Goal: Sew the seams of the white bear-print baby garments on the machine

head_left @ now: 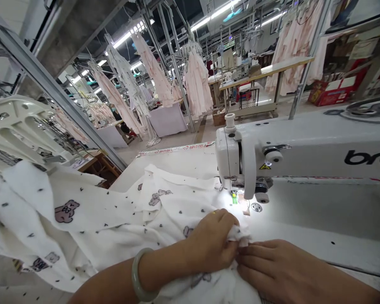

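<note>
Hands [212, 245] [272, 270] on fabric [98, 219] before sewing machine [304, 152]

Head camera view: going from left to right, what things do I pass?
From the left: white plastic rack → bear-print fabric → pale green bangle → left hand → right hand → black lettering on the sewing machine.

We count one sewing machine [304, 156] on one desk [335, 219]. In front of the sewing machine we count two hands, one left hand [213, 245] and one right hand [278, 270], one bangle [139, 274] and one printed fabric [98, 219]. Behind the sewing machine we count at least five hanging garments [198, 82] and one red box [327, 93].
</note>
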### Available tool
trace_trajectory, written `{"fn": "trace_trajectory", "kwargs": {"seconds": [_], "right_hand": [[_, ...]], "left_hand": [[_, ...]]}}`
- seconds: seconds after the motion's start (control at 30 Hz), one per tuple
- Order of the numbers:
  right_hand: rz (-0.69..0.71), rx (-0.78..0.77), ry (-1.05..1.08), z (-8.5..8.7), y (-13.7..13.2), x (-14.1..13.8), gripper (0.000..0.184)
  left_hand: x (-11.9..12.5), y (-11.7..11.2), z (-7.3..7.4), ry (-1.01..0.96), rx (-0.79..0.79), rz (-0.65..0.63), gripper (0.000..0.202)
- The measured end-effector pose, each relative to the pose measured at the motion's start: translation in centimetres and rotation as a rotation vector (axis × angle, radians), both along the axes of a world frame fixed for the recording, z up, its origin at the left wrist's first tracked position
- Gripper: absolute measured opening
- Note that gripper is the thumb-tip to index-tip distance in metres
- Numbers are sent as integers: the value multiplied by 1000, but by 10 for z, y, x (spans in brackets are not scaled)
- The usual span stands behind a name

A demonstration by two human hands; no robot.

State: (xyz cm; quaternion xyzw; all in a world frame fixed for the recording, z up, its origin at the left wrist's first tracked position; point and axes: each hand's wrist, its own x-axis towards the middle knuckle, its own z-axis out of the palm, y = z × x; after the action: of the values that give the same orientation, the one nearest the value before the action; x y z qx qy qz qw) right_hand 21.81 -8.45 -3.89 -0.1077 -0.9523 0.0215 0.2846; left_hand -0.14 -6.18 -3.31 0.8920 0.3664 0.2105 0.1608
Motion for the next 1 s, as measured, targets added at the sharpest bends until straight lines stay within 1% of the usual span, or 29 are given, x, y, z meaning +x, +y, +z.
{"fn": "trace_trajectory", "kwargs": {"seconds": [0.1,0.2,0.3,0.37,0.43,0.5,0.57,0.63,0.67,0.73,0.8,0.83,0.9,1.0], "right_hand": [[-2,11,1,0,5,1,36],[-17,24,5,2,8,3,39],[-53,-7,20,10,6,5,42],[-57,-57,21,17,4,7,44],[-74,-90,34,20,5,8,46],[-154,-78,84,16,9,8,41],[-284,-51,167,6,15,8,30],[-394,-49,228,-6,20,8,23],[-432,-65,241,-12,22,8,22],[-490,-151,228,-20,24,8,22],[-515,-292,184,-22,24,7,25],[-506,-368,154,-22,24,7,27],[-438,-487,78,-19,24,6,31],[-334,-550,-32,-14,26,7,34]], "left_hand": [[-1,13,-5,90,71,-62,18],[-2,23,-4,126,106,-63,16],[-4,24,7,72,99,0,14],[-6,20,17,24,44,72,16],[-8,15,25,33,-19,124,19],[-9,11,28,111,-7,138,19],[-7,11,27,170,94,119,23],[-5,13,22,127,207,68,29],[-4,15,19,79,237,34,32],[-2,18,14,-15,231,-7,35],[-2,21,11,-59,183,-10,34],[-3,22,10,-65,158,-9,34],[-5,22,9,-61,127,-24,32],[-6,20,9,-28,81,-59,29]]}}
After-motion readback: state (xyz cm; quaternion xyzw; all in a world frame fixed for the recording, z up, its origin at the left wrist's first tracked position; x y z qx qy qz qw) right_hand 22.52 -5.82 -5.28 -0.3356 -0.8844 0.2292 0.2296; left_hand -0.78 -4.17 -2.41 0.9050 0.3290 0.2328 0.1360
